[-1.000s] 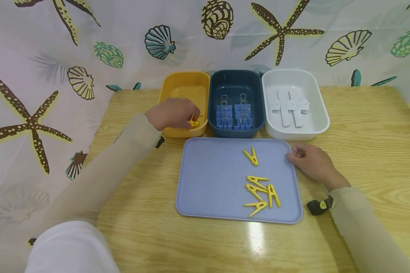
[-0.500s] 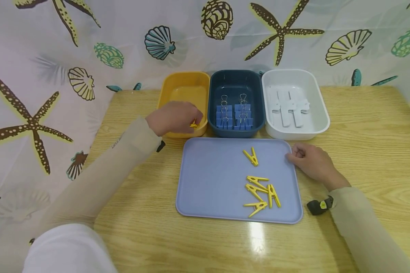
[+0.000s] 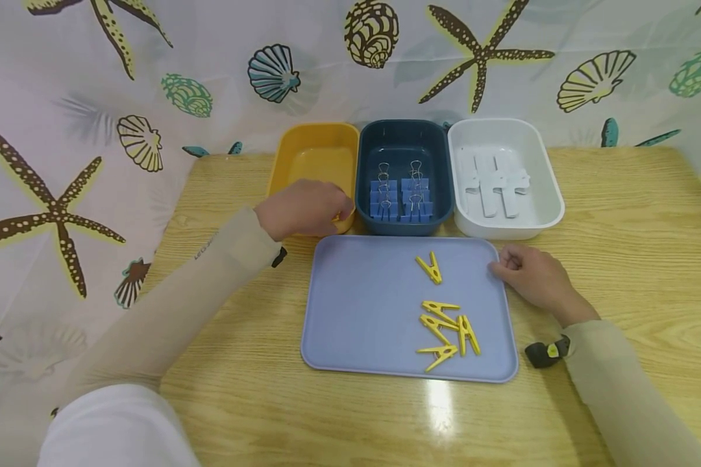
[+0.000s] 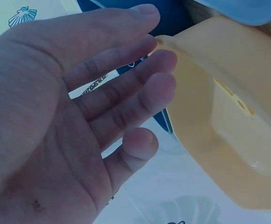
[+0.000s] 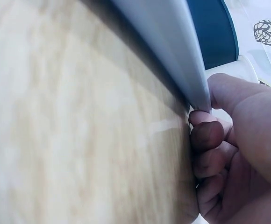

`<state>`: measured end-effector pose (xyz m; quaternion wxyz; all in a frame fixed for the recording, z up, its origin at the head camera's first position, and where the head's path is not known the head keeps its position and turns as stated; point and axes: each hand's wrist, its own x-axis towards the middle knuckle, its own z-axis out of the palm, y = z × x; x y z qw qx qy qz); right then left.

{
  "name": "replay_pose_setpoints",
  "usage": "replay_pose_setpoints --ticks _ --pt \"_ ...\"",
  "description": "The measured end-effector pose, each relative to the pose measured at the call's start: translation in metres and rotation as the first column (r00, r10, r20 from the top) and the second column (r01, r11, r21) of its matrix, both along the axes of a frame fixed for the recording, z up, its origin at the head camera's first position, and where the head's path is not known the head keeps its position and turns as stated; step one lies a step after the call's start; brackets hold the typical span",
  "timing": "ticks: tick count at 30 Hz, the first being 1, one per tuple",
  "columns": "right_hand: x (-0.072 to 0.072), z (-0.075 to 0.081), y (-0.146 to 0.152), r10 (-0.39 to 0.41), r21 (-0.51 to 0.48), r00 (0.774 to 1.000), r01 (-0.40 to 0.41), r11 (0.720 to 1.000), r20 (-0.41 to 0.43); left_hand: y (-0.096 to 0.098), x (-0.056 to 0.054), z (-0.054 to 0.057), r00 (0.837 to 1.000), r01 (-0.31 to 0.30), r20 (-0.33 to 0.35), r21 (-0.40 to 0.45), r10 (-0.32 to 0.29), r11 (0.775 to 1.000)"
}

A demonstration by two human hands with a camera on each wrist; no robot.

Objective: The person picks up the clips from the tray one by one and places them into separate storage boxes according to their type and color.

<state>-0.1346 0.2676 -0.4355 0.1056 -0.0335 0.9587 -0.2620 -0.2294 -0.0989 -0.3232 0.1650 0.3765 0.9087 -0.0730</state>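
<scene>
My left hand [image 3: 305, 209] is over the front edge of the yellow bin [image 3: 321, 137]. In the left wrist view its fingers [image 4: 161, 86] are loosely bent, with nothing visible between them and the thumb. One yellow clothespin [image 4: 233, 96] lies inside the bin. At the right, my right hand [image 3: 534, 275] pinches the rim of the light blue-grey tray [image 3: 356, 298]; in the right wrist view its thumb is on top and a fingertip at the underside. Several yellow clothespins [image 3: 437, 357] lie on the tray's right half, one of them [image 3: 430, 268] farther back.
Beside the yellow bin is a dark blue bin [image 3: 403, 139] holding several blue binder clips [image 3: 416, 194]. Next to it, a white bin [image 3: 505, 136] contains white clips [image 3: 496, 185]. Behind the wooden table [image 3: 619, 214] hangs a shell-patterned cloth [image 3: 327, 39].
My left hand has come slightly toward the front of the yellow bin, and the clothespin seen at its fingers earlier is now hidden in the head view. The right hand and tray stay put.
</scene>
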Motion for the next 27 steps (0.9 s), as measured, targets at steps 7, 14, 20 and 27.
replay_pose_setpoints --ticks 7,14,20,27 --pt "0.000 0.000 0.000 -0.001 0.001 1.000 0.001 1.000 -0.007 0.004 0.005 -0.001 1.000 0.019 0.016 0.019 -0.020 1.000" --pt "0.000 -0.001 0.000 0.000 0.000 1.000 0.000 1.000 -0.007 0.006 0.008 -0.003 0.999 0.014 0.037 0.016 -0.015 1.000" --pt "0.000 -0.002 0.000 -0.004 0.006 1.000 0.004 1.000 -0.008 0.009 0.011 -0.005 0.999 0.032 0.029 0.012 -0.032 0.999" --pt "0.000 -0.001 -0.001 -0.005 0.006 1.000 0.005 1.000 -0.003 0.014 0.016 -0.006 0.997 0.075 0.005 0.008 -0.075 0.997"
